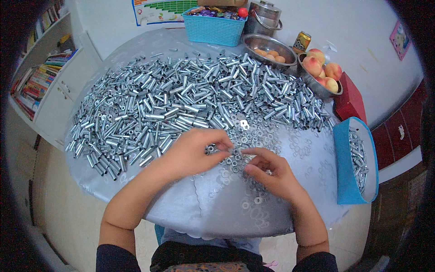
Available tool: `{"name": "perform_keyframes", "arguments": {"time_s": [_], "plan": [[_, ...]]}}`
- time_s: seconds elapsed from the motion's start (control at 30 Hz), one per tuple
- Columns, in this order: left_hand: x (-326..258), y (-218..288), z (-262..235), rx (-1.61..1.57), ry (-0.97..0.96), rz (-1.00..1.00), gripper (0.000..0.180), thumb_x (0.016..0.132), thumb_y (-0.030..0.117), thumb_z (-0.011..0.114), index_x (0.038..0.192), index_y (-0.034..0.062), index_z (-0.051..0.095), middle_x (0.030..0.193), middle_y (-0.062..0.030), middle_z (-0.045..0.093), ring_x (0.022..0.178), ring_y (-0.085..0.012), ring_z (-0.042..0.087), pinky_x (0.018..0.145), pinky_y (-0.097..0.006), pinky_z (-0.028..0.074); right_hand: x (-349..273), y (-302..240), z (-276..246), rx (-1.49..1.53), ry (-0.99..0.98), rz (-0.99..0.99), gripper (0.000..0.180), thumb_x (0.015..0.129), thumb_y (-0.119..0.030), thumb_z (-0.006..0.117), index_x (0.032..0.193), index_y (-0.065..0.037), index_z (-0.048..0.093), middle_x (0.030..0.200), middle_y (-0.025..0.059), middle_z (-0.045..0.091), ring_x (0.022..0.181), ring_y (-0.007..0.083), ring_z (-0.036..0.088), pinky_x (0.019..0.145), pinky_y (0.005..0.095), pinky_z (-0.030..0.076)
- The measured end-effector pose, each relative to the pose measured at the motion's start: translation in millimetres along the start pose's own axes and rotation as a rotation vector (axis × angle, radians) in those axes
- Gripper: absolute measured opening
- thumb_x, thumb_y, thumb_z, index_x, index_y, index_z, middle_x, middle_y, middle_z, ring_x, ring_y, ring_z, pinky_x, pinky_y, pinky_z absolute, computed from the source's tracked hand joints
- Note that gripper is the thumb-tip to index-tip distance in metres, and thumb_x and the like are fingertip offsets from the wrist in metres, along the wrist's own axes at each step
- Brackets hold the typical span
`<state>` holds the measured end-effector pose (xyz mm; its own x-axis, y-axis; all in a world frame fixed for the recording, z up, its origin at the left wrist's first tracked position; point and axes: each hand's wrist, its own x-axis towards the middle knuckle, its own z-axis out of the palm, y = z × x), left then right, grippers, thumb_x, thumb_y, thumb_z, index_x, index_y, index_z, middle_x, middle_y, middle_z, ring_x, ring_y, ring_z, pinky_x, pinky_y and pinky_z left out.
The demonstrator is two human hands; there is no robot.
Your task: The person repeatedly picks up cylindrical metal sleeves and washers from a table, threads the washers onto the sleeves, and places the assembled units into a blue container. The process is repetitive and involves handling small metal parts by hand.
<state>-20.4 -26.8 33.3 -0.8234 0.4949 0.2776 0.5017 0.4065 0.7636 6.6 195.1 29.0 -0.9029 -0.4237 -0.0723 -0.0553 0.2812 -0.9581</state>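
My left hand [195,152] is over the near edge of a heap of metal parts, its fingers curled and the thumb close to the index finger. Something small and metallic seems to be at those fingertips, too small to make out. My right hand [272,174] faces it from the right, with thumb and index finger apart over loose nuts and washers [235,162]. Some of these small rings show between and under the fingers of both hands. Beyond them spreads a large pile of short shiny metal tubes [181,95]. A few flat washers [258,200] lie nearer me.
A blue fabric bin [357,186] holding metal parts stands at the right edge of the table [181,208]. Along the back are a light-blue basket [213,32], a lidded metal pail [263,18], bowls with eggs [271,55] and peaches [333,71], a can [302,41] and a red box [350,99].
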Motion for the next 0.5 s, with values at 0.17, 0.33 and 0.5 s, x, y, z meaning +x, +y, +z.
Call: {"name": "perform_keyframes", "arguments": {"time_s": [0.17,0.33,0.5], "plan": [[-8.5,8.3,35.2,-0.1,-0.039,0.072,0.032,0.074,0.009,0.065,0.104,0.0048,0.056,0.086,-0.0094,0.063,0.084,-0.0216,0.062,0.074,-0.03,0.048,-1.4,3.8,3.0,-0.008,0.02,-0.029,0.03,0.08,-0.016,0.063,0.107,-0.004,0.056,0.083,0.0056,0.062,0.071,0.0084,0.056,0.063,0.0231,0.046],[-10.1,9.1,41.3,-0.174,0.036,0.059,0.039,0.076,0.009,0.065,0.111,0.0048,0.049,0.086,-0.009,0.063,0.084,-0.0214,0.062,0.073,-0.031,0.048,-1.6,5.4,2.2,0.037,0.077,-0.016,0.022,0.08,-0.013,0.062,0.097,0.001,0.059,0.082,0.0076,0.063,0.073,0.0112,0.06,0.065,0.0245,0.048],[-1.1,-8.0,20.1,0.098,0.268,0.155,0.027,0.077,0.01,0.06,0.103,0.0052,0.054,0.087,-0.0099,0.063,0.081,-0.0266,0.061,0.07,-0.033,0.047,1.7,5.3,-3.1,0.009,0.184,-0.01,0.015,0.08,-0.009,0.061,0.09,0.003,0.059,0.078,0.0087,0.064,0.072,0.0137,0.062,0.066,0.0251,0.049]]}}
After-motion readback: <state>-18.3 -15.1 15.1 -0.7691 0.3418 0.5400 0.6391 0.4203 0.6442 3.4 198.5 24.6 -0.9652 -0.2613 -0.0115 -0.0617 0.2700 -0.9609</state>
